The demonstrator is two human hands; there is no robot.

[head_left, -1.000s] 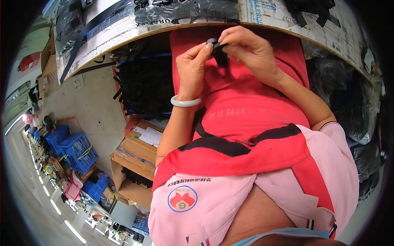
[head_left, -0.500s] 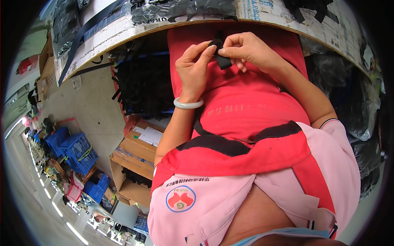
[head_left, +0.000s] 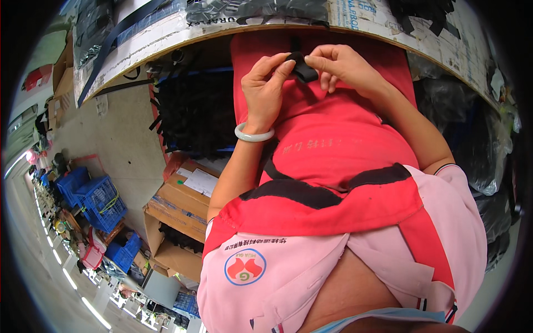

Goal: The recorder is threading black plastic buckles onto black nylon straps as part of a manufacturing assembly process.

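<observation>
A short piece of black webbing strap (head_left: 304, 72) is held up above my red apron, near the table's edge. My left hand (head_left: 265, 83) pinches its left end between thumb and forefinger. My right hand (head_left: 347, 69) has its thumb and forefinger pressed together at the strap's upper right edge, the other fingers curled loosely below. The strap looks folded or looped between the two hands; its exact shape is partly hidden by the fingertips. A pale bangle (head_left: 254, 133) circles my left wrist.
The worktable (head_left: 161, 55) curves across the top, bearing clear bags of black parts (head_left: 252, 12) and black straps (head_left: 425, 16). Heaped black material (head_left: 191, 114) lies under it at left, by an open cardboard box (head_left: 180, 208). Plastic bags (head_left: 480, 133) hang at right; blue crates (head_left: 102, 202) stand far left.
The strap's lower end, which hung down below the fingers, is now turned up and to the right. My right hand has shifted slightly right; my left still pinches the strap.
</observation>
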